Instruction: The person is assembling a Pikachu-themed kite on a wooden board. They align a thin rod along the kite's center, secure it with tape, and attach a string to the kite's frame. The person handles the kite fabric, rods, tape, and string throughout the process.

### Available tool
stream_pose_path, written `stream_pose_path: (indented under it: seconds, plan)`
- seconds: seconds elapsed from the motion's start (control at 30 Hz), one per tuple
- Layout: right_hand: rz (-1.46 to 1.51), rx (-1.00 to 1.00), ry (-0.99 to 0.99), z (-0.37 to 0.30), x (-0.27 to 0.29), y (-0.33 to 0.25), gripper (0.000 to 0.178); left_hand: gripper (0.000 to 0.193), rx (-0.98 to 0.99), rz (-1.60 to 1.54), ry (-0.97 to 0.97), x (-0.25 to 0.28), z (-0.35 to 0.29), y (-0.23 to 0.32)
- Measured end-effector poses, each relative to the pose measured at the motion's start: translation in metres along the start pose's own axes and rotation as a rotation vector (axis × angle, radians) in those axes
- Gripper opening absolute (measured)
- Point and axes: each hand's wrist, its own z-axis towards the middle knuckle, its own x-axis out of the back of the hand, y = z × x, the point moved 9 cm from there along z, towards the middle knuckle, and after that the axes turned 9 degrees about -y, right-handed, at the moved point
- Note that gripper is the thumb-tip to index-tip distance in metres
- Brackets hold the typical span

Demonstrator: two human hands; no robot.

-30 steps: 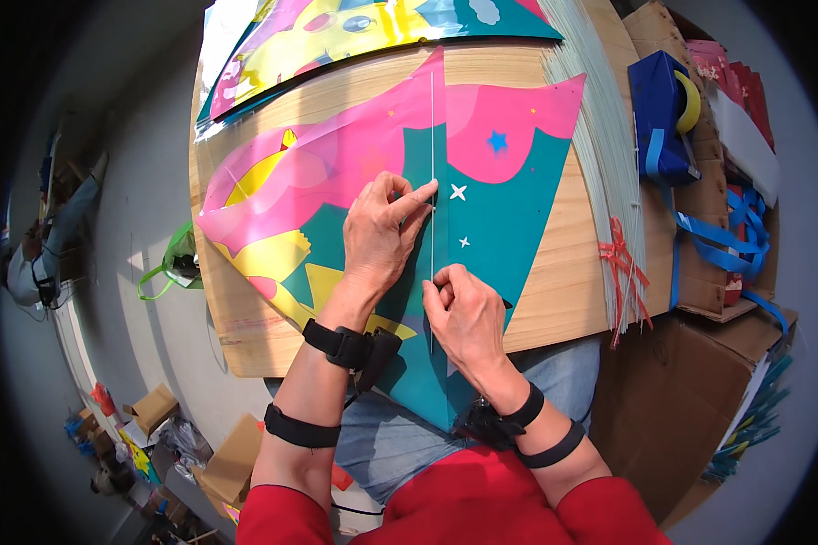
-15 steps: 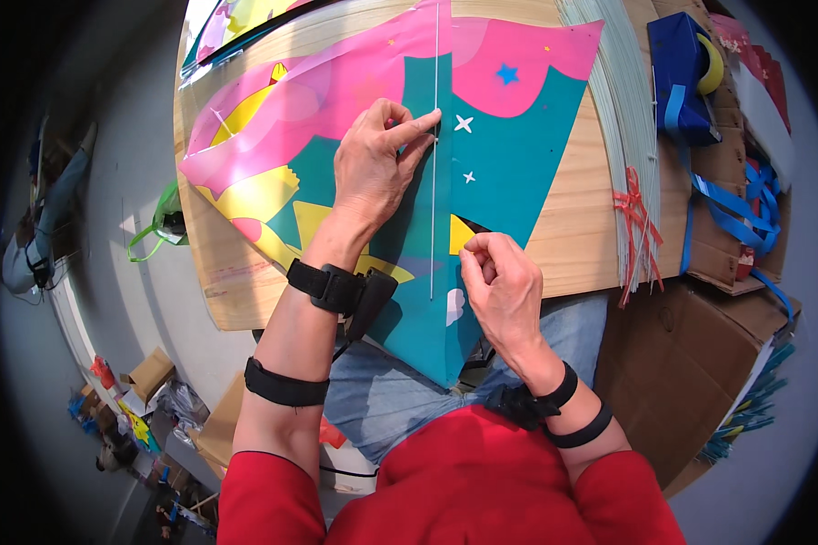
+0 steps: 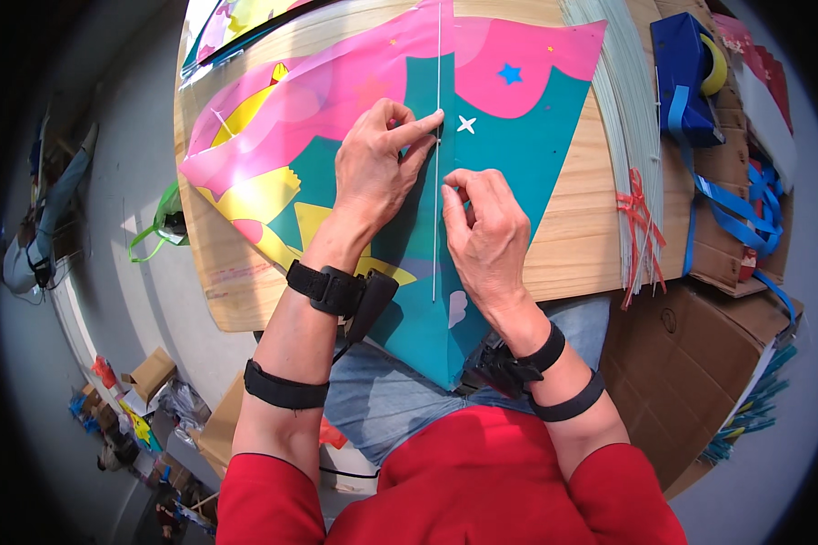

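Note:
A printed kite sail (image 3: 509,136) in pink, teal and yellow lies over the wooden table's near edge, its lower tip hanging above my lap. Along its middle runs a thin white rod (image 3: 434,263). My left hand (image 3: 377,168) is closed, thumb and index fingertips at the rod's upper part. My right hand (image 3: 486,227) is closed just right of the rod and a little lower, over the teal part. Its fingertips are pressed together near the rod; whatever they hold is too small or hidden to tell.
Long pale sticks (image 3: 623,136) tied with red string (image 3: 641,222) lie at the table's right side. Beyond them stands a blue tape dispenser (image 3: 682,77) with yellow tape. Blue strapping (image 3: 736,213) and cardboard boxes (image 3: 691,363) are at the right. A green-handled bag (image 3: 165,222) is left of the table.
My right hand has moved up and slightly left, from low on the sail's right half to beside the rod. My left hand stays at the rod.

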Motion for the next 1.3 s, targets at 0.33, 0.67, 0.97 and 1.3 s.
stream_pose_path:
  seconds: [0.33, 0.67, 0.97, 1.3]
  plan:
    - [-0.138, 0.098, -0.045, 0.051, -0.01, 0.013, 0.006, 0.046, -0.006, -0.021, -0.024, 0.0, 0.002, 0.0]
    - [-0.191, 0.127, -0.057, 0.054, -0.011, 0.008, 0.002, 0.043, 0.014, -0.012, -0.012, 0.001, 0.002, 0.003]
    - [-0.216, 0.077, -0.118, 0.062, -0.015, 0.015, 0.002, 0.042, 0.012, 0.03, -0.037, 0.001, 0.002, 0.006]
    - [0.032, 0.085, -0.086, 0.058, -0.004, 0.025, 0.004, 0.05, -0.013, 0.042, -0.06, 0.001, 0.003, 0.007]
